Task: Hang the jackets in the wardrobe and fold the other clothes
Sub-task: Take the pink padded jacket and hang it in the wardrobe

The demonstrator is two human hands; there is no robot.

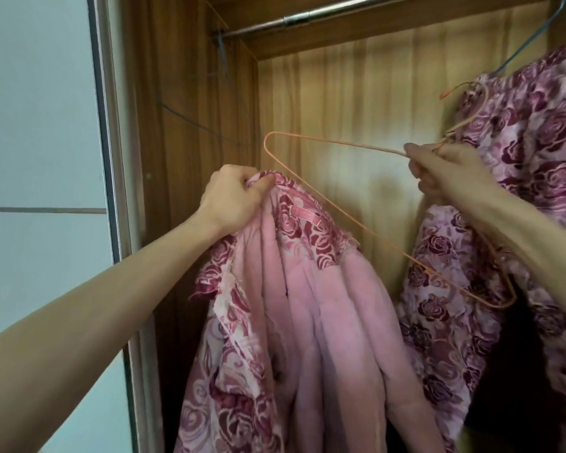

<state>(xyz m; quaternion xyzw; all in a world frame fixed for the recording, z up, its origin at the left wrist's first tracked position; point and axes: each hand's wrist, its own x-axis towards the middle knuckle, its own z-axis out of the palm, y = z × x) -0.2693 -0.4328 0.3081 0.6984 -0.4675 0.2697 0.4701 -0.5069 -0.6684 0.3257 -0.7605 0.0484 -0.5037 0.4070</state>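
Wood-grain wardrobe walls (183,132) framed the scene, with a shiny metal hanging rail (307,18) well above both hands and a pale sliding door (40,125) off beyond the left forearm. The left hand (232,197) was fisted round the bunched collar of a quilted jacket with a rose-print shell and plain pink padded lining (307,305), which hung straight down from that grip, lining outward. The right hand (438,171) pinched a thin orange wire hanger (324,204) near its neck, fingers curled on the wire; one hanger shoulder stood just above the left hand's knuckles, and the long bar ran down across the jacket's collar toward the right forearm. Behind the right hand hung a second rose-print garment in purple and pink (536,142), on a blue hanger (520,47) whose hook ran out of view.

The jacket looked soft, bulky and fairly weighty for its size, prone to sag and slide off any single hold. The hanger appeared light and springy, likely to bend under that padding. The collar and shoulder seams seemed the soundest places to grip, each shoulder being fed over a wire end in turn while the other hand steadied the neck.
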